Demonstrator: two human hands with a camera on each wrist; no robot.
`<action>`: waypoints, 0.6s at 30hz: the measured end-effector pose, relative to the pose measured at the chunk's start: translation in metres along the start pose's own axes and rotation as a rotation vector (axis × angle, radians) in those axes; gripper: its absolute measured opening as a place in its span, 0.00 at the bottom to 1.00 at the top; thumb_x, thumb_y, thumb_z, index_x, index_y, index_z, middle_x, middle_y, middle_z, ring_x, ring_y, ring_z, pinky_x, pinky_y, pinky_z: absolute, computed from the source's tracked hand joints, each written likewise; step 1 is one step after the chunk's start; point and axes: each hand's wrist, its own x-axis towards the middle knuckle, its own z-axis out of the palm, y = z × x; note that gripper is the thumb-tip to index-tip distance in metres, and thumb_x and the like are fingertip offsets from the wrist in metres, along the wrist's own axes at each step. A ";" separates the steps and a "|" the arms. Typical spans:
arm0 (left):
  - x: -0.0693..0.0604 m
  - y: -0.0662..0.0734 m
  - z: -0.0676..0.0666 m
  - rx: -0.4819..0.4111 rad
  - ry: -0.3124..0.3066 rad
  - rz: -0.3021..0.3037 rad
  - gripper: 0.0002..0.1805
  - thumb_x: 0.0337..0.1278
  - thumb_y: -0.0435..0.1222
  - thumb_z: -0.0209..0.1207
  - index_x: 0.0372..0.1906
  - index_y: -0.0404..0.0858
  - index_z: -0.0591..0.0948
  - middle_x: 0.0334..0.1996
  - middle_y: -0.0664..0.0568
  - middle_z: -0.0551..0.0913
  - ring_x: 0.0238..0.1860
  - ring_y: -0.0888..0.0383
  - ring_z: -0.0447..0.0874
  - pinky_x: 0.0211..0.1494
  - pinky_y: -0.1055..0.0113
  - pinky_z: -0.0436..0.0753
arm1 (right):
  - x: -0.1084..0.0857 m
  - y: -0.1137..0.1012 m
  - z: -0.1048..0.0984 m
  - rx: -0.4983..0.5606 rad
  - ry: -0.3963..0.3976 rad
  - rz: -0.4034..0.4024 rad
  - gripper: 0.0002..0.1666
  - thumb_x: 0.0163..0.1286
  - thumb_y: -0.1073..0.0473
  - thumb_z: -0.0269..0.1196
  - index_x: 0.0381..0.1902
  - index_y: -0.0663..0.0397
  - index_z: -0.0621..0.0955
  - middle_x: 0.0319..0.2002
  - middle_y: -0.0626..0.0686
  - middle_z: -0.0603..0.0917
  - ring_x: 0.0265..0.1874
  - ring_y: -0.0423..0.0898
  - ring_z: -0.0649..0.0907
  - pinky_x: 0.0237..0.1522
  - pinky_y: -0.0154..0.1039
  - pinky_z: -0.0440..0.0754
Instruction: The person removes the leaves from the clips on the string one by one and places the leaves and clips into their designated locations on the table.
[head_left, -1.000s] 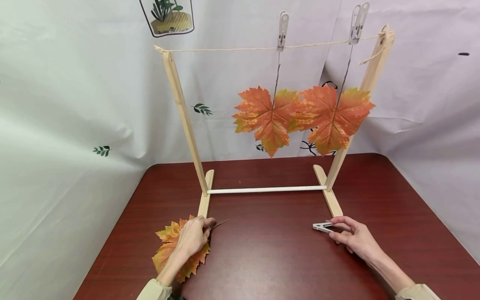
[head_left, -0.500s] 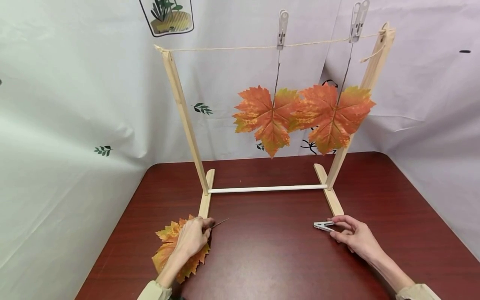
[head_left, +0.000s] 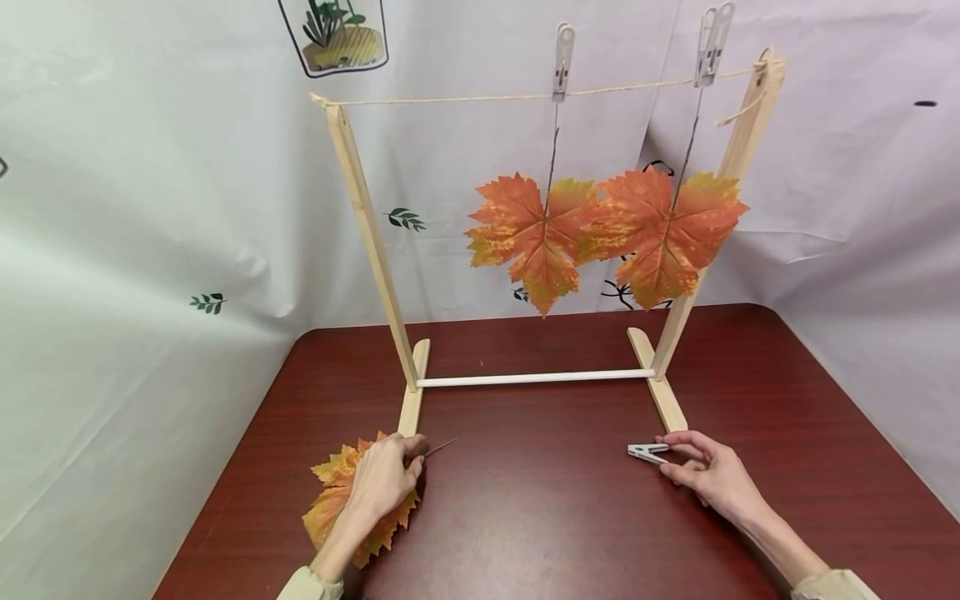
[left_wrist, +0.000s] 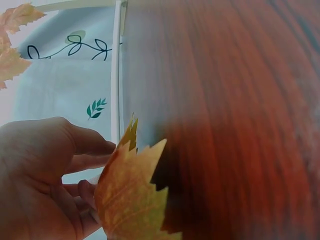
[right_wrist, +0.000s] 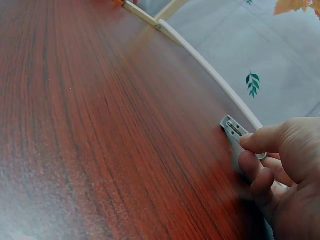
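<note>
At the front left of the table, my left hand [head_left: 386, 475] pinches an orange-yellow artificial maple leaf [head_left: 330, 504] near its stem. The thin stem [head_left: 442, 447] pokes out past the fingertips to the right. In the left wrist view the leaf's jagged edge [left_wrist: 132, 192] curls up beside the fingers. My right hand [head_left: 708, 475] holds a grey clothespin [head_left: 645, 452] by its handle ends between thumb and fingers, just in front of the frame's right foot. The right wrist view shows the same clothespin [right_wrist: 233, 127] low over the tabletop.
A wooden frame [head_left: 367, 242] with a white bottom rod [head_left: 532, 379] stands on the dark red table [head_left: 525, 483]. From its string [head_left: 450, 99], two clothespins [head_left: 563, 62] hold an orange leaf [head_left: 543, 242] and an overlapping second leaf [head_left: 667, 237]. White printed cloth [head_left: 247, 167] surrounds the table.
Both hands stay almost still, with the leaf and the clothespin in the same grips. The view has shifted only slightly.
</note>
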 end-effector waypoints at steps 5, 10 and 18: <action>0.000 0.004 -0.003 0.000 0.016 -0.002 0.15 0.50 0.28 0.67 0.45 0.39 0.89 0.33 0.51 0.84 0.22 0.61 0.71 0.21 0.66 0.69 | 0.000 0.000 0.000 -0.003 0.009 -0.005 0.22 0.58 0.72 0.72 0.51 0.68 0.79 0.45 0.60 0.86 0.12 0.36 0.70 0.07 0.35 0.66; 0.001 0.007 -0.006 0.005 0.051 0.027 0.14 0.49 0.28 0.68 0.45 0.39 0.89 0.32 0.50 0.84 0.20 0.62 0.68 0.20 0.66 0.67 | 0.000 0.001 0.001 -0.004 0.016 -0.020 0.22 0.57 0.73 0.72 0.50 0.69 0.80 0.45 0.58 0.87 0.15 0.35 0.73 0.09 0.33 0.65; 0.006 0.012 -0.008 -0.017 0.130 0.046 0.14 0.50 0.28 0.68 0.45 0.39 0.89 0.31 0.51 0.83 0.21 0.61 0.76 0.20 0.66 0.71 | 0.000 0.004 0.002 -0.052 0.039 -0.055 0.22 0.57 0.71 0.73 0.50 0.67 0.81 0.45 0.62 0.87 0.13 0.36 0.72 0.13 0.33 0.69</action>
